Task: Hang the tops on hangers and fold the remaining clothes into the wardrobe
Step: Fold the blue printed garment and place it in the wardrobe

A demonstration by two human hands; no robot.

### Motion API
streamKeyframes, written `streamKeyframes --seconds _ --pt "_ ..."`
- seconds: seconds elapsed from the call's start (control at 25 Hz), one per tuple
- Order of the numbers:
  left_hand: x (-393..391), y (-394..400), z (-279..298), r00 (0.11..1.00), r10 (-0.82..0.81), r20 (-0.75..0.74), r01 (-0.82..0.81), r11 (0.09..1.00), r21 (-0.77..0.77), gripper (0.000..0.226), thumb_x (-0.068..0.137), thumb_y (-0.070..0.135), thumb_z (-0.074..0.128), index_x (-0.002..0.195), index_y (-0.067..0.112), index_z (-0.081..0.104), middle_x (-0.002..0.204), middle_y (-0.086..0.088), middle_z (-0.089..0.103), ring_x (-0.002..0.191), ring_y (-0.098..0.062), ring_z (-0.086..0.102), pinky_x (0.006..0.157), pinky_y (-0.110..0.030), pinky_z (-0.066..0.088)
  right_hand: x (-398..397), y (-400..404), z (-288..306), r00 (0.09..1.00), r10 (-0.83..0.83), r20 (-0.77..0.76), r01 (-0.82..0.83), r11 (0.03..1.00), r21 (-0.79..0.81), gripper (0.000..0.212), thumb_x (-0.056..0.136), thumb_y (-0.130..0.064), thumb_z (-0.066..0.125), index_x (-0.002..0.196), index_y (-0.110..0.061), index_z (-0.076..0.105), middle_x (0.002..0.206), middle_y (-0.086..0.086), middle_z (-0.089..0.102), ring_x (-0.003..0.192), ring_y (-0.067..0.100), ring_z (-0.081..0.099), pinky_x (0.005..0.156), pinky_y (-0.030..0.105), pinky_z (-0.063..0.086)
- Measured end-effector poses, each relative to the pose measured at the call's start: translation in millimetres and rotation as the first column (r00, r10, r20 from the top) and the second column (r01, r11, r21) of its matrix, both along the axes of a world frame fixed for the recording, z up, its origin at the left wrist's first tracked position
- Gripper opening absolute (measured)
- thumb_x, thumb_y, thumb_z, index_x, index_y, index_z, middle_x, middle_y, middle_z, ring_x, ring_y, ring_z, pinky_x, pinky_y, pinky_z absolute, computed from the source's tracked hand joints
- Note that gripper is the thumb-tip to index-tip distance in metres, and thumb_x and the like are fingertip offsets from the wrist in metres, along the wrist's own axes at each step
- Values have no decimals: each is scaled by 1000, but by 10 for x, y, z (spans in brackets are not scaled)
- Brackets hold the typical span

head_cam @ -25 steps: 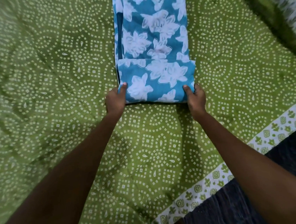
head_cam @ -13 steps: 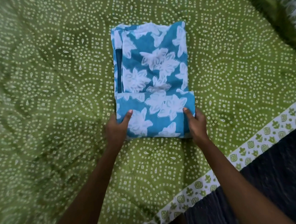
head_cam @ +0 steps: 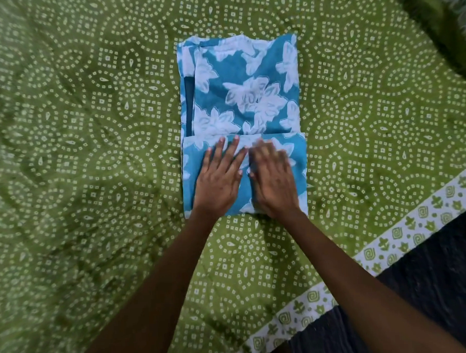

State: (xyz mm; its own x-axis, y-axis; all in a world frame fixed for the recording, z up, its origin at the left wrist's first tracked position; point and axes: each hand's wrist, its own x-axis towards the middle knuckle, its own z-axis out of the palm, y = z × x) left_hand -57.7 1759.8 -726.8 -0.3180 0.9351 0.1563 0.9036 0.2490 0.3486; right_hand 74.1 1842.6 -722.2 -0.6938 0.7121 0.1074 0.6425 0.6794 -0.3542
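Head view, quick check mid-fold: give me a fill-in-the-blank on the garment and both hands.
1. The blue floral garment lies on a ____ patterned bedsheet.
2. Both hands rest on the end of the garment ____ to the person.
3. The left hand lies flat with its fingers ____.
4. The right hand presses the cloth beside the ____ hand.

Missing words: green; nearest; straight; left

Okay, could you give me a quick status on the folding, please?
Left hand and right hand flat, pressing the folded flap. Blue floral garment part-folded on green bedspread. Nothing in the way.
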Motion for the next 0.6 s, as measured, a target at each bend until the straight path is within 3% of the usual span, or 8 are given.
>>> streamKeyframes --seconds 0.08,0.2,0.28,0.32,0.48,0.6 --pt "-150 6 -214 986 -157 -59 147 977 -156 51 98 38 28 144 17 34 151 -4 33 141 -22 23 116 -33 5 66 86 -197 962 218 163 -215 976 -37 59 96 -42 31 145 -10 31 152 7 30 142 19 21 115 42 13" --pt "-353 0 -265 965 -257 -53 235 937 -258 54 99 42 24 146 16 31 153 -2 29 142 -18 19 117 -32 6 157 473 -263 960 163 229 -155 986 -54 63 96 -49 26 149 -15 22 156 0 18 145 16 12 117 38 3" --pt "-515 -54 -255 940 -333 -67 306 916 -258 54 99 41 22 147 16 28 154 -2 26 143 -15 15 118 -32 4 321 687 -225 970 125 210 -96 985 -141 62 96 -47 21 150 -17 14 157 -2 10 145 15 4 118 41 2" --pt "-608 -101 -240 928 -364 -83 333 907 -257 53 99 38 22 147 16 26 154 -1 24 144 -14 12 118 -33 3 466 748 -213 964 178 198 -145 975 -169 61 96 -44 21 150 -16 10 157 0 10 145 15 2 118 43 5" --pt "-989 -237 -204 923 -384 -12 374 906 -199 62 84 18 31 146 19 28 153 1 22 145 -11 -2 118 -36 5 995 908 -162 775 596 212 -558 802 -213 74 86 -40 35 151 -22 3 156 3 13 145 20 2 118 39 3" --pt "-1180 -122 -155 926 -314 210 355 913 -199 62 80 17 28 141 16 40 151 -3 29 143 -20 14 117 -41 17 821 1108 -208 671 673 312 -691 720 -69 71 87 -49 37 150 -24 15 155 3 17 144 25 9 116 45 3"
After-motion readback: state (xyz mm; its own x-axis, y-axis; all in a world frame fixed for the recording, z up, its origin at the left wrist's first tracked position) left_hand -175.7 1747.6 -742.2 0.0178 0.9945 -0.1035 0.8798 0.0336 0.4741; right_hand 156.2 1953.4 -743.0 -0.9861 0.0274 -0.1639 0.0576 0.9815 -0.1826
